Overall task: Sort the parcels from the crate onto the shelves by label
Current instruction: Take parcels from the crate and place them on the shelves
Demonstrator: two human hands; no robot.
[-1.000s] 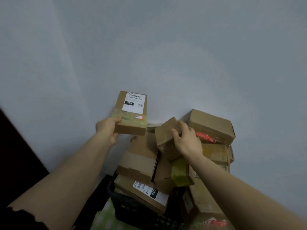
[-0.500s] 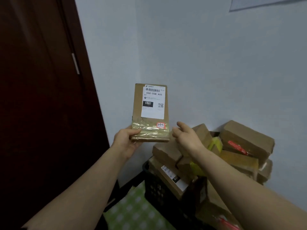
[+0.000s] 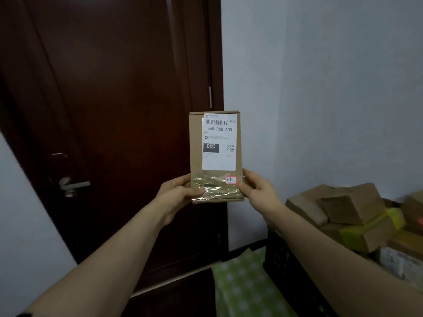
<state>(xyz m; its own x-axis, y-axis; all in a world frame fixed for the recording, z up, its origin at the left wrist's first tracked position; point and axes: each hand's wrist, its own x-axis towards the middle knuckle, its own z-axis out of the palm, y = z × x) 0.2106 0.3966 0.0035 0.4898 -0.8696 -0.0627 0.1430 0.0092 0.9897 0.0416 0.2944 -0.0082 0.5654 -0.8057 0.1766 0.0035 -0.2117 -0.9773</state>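
A flat brown cardboard parcel (image 3: 216, 161) stands upright in the air in front of me. Its white shipping label reads 060-06B-A05, and a small red-edged sticker near the bottom right reads 3-1-1. Shiny tape wraps its lower end. My left hand (image 3: 177, 194) grips the lower left edge, thumb on the front. My right hand (image 3: 257, 191) grips the lower right edge. At the lower right a black crate (image 3: 288, 266) holds a heap of several cardboard parcels (image 3: 350, 204), some with yellow-green tape.
A dark wooden door (image 3: 114, 110) with a metal handle (image 3: 73, 185) fills the left half behind the parcel. A pale wall (image 3: 332, 88) runs to the right. A green dotted mat (image 3: 242, 284) lies on the floor beside the crate. No shelves are in view.
My right hand left the parcels in the crate and now grips the held parcel's right edge. The parcel was turned upright, label facing me. My view swung left toward the door.
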